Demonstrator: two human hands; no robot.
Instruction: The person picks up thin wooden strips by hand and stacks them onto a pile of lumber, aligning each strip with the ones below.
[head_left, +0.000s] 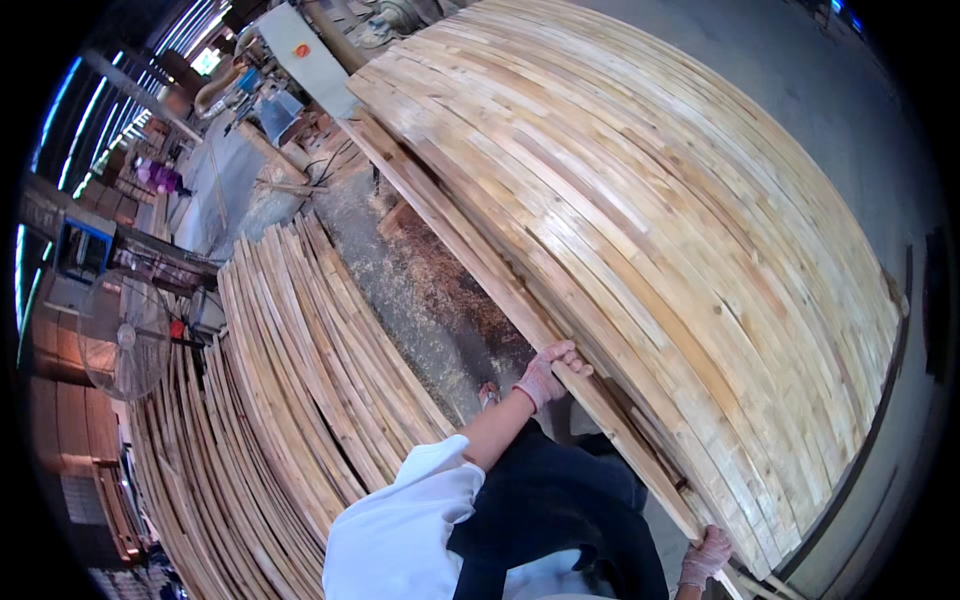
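Observation:
A long, narrow wooden plank [480,275] runs along the near side of a broad layer of pale planks [640,220], with a dark gap between them. My left hand [548,375], in a thin light glove, is closed over this plank, its fingertips curled across the top. Farther down, close to the plank's near end, my right hand [707,557] grips it too, also gloved. Part of the right hand's grip is hidden by the wood. At its far end, the plank reaches toward a grey machine panel [308,62] with a red-orange knob.
To my left lies a big pile of long wooden strips [310,390]. Sawdust [425,270] covers the floor between pile and planks. A caged fan [123,335] stands at the far left. Farther back, a person in purple [160,178] is near stacked wood.

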